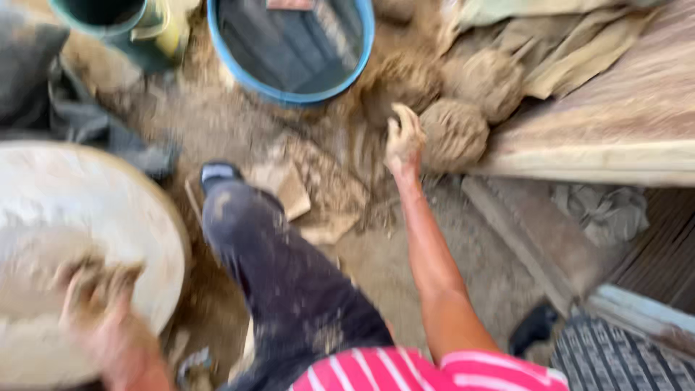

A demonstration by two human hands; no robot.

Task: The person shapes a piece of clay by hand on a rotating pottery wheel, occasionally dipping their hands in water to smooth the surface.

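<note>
The right hand (pixel 402 139) reaches with loosely spread fingers onto a rough brown clay ball (pixel 454 132) just below the blue round tub (pixel 292 45), while the left hand (pixel 98 293), fingers curled into wet clay, rests on the pale round wheel disc (pixel 108 210) far left of the tub. The stretched reach could make the ball roll away, since the fingers do not enclose it.

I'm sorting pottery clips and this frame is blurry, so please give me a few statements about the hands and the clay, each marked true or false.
1. The right hand reaches toward a clay ball on the ground. True.
2. The left hand rests on the round clay-smeared disc. True.
3. The blue-rimmed tub sits on the wooden board. False: it stands on the dirt floor, left of the board.
4. Only one clay ball is there. False: at least three lie together.
5. The right hand grips a tool. False: no tool shows in it.
</note>
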